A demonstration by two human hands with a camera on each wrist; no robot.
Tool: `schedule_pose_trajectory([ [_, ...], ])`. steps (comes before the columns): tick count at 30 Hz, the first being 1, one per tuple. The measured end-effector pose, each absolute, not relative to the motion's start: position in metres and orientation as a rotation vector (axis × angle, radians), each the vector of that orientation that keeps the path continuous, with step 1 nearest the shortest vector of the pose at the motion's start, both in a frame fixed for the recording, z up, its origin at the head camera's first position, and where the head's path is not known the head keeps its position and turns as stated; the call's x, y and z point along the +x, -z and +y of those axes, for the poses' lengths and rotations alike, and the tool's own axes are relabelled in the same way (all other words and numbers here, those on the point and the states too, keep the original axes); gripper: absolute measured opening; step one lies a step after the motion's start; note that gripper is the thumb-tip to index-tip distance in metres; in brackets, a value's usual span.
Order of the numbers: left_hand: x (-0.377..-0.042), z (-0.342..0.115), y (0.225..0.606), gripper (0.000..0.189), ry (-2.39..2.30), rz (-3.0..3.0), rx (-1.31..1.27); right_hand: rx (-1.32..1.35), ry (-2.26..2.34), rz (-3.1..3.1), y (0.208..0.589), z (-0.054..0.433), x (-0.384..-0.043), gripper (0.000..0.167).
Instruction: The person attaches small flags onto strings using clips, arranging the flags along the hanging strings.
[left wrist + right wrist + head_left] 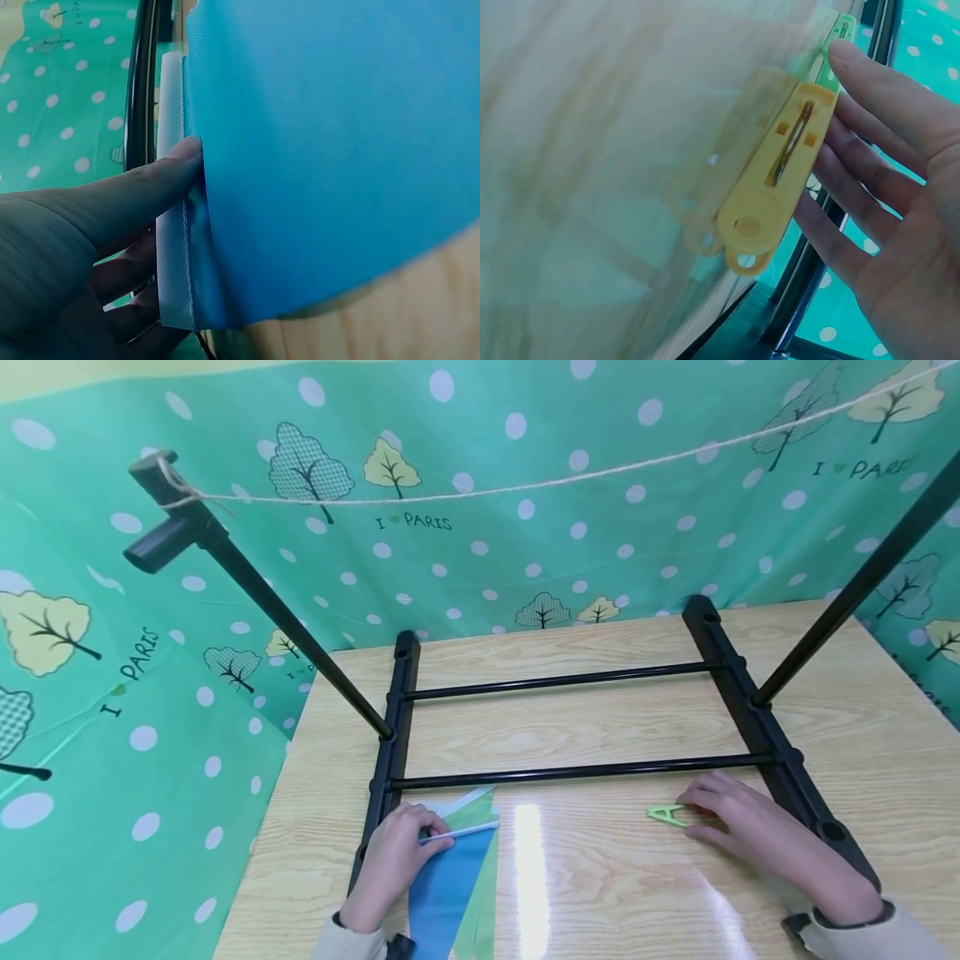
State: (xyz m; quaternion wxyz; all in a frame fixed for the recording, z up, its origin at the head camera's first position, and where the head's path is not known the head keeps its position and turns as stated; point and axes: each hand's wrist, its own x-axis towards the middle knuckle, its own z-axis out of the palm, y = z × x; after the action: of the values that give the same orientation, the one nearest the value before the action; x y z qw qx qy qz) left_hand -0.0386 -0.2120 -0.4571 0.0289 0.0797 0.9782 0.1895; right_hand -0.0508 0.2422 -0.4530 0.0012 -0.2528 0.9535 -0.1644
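From the head, over the near end of the left rail of the black frame [577, 773], left hand [393, 856] stretched forward, back uppermost, thumb and index finger pinched on a white strip [474, 830] edging some blue cloth [446, 893]. Cloth on the near side of the frame's near crossbar, just beside the left rail, tapering away from the frame; strip nearly parallel with that crossbar. Green cloth [486, 893] partly beneath, showing past the blue. Just inside the frame's right rail, right hand [750, 827] slanting in, wrist crossing in front of the rail, fingers bent at a green clip [657, 815]. Clip on the near side of the near crossbar, long axis roughly along it, visible end pointing toward the left rail. Above the frame, white string [525, 489] tied to the left upright. Behind the frame, on patterned fabric [487, 560], "I" and "PARIS" readable, small green heart between. From the left wrist, thumb flat along the strip's seam, other fingers bent behind, strip running alongside a black bar of the frame. From the right wrist, thumb tip at the green clip, fingers loosely curved and spread beyond; impossible to tell whether gripping or merely touching. Nearer, beside the fingers, a yellow clip [763, 199], long axis slanting, holed end toward the frame's corner.
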Motion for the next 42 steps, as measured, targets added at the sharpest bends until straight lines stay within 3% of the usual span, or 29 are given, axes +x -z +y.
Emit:
schedule_pose_trajectory([
  [13,-0.04,-0.217,0.451,0.009,-0.813,2.897,0.198,-0.774,0.524,3.011,0.45,0.24,-0.051,0.023],
  [23,-0.039,-0.223,0.445,0.009,-1.084,2.728,0.166,-0.836,0.565,3.102,0.447,0.238,-0.046,0.031],
  [32,-0.041,-0.226,0.444,0.017,-1.148,2.676,0.155,-0.918,0.759,3.12,0.442,0.234,-0.048,0.037],
  [42,-0.044,-0.224,0.438,0.013,-1.181,2.662,0.142,-0.912,0.886,3.083,0.432,0.227,-0.05,0.039],
])
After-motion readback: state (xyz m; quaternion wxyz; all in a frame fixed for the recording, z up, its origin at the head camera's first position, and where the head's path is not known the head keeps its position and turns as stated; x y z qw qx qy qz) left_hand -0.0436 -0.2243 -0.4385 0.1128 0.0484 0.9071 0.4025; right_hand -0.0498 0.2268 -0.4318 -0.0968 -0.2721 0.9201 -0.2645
